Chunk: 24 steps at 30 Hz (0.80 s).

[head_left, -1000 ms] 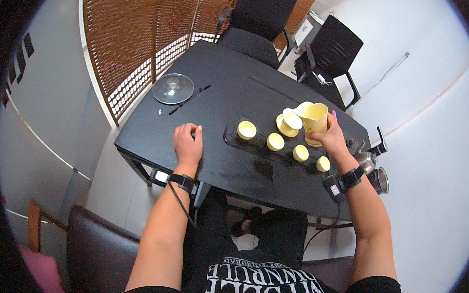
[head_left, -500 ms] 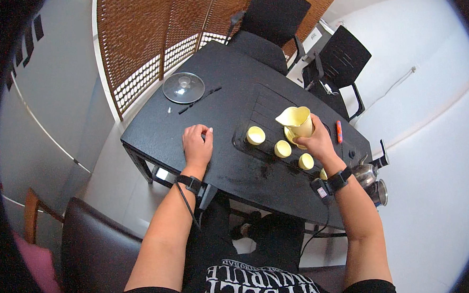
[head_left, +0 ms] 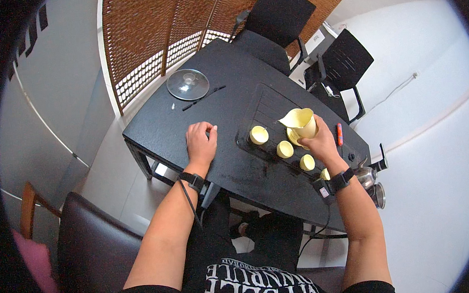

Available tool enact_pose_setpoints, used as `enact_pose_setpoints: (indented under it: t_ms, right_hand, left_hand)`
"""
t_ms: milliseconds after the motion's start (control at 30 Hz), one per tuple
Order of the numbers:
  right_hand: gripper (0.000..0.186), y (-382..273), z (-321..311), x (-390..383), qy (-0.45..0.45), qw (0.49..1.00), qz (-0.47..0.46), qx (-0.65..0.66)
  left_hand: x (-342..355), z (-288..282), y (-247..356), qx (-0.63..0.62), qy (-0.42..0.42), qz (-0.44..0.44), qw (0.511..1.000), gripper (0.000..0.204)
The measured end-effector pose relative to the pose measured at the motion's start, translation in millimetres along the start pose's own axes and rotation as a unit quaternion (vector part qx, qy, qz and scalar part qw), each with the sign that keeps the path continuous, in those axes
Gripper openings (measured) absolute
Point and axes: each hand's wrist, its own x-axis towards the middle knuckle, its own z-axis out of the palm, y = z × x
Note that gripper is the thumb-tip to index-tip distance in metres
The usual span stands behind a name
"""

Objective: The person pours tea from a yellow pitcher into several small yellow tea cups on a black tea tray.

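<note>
Far left on the black tabletop (head_left: 159,121), a clear glass lid (head_left: 188,84); left hand (head_left: 201,143) nearer the body, knuckles up, fingers curled under, no object visible in it, though whether that grip is quite closed cannot be told. A thin black rod (head_left: 204,98) lies between lid and hand's far side. Rightward, a dark slatted tray (head_left: 261,105) carries small yellow cups, the leftmost cup (head_left: 259,135) just beside the spout of the yellow pitcher (head_left: 299,121). Pitcher is raised over the tray, spout tilted left, a yellow saucer (head_left: 292,137) partly hidden behind it. Right hand (head_left: 322,142) has its grip clamped round the pitcher's right side, below the flared rim. Looks like glazed ceramic: stiff, likely brittle, slick if wet; weight probably moderate, shifting with any liquid inside. Best hold seems the narrower body, palm wrapped, clear of the thin lip. Farther right, a red-orange stick-shaped item (head_left: 340,134), then a metal kettle (head_left: 364,177)
</note>
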Motion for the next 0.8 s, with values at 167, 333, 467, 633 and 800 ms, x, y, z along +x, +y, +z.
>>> enact_pose_setpoints:
  t_ms: [167, 333, 467, 633, 800]
  right_hand:
    - [0.072, -4.0, -6.0, -1.4, -0.001, 1.000, 0.011, 0.001]
    - [0.070, -5.2, -16.0, -2.9, 0.002, 0.999, -0.010, -0.049]
    - [0.071, -6.4, -20.9, -3.4, 0.007, 0.998, -0.007, -0.067]
    - [0.071, 3.2, -25.3, -2.2, 0.016, 0.999, -0.016, -0.047]
    - [0.069, -10.7, -32.5, -6.0, 0.012, 0.999, -0.011, -0.045]
  left_hand:
    - [0.7, -1.5, -0.2, -0.001, -0.008, -0.010, 1.000, 0.014]
    - [0.3, 0.0, 0.3, -0.007, 0.006, 0.006, 1.000, 0.015]
    - [0.5, 1.1, -2.3, -0.009, 0.015, 0.012, 1.000, 0.015]
    - [1.0, 2.3, -2.7, -0.007, 0.012, 0.013, 1.000, 0.015]
    - [1.0, -0.2, -1.3, -0.009, 0.008, 0.010, 1.000, 0.015]
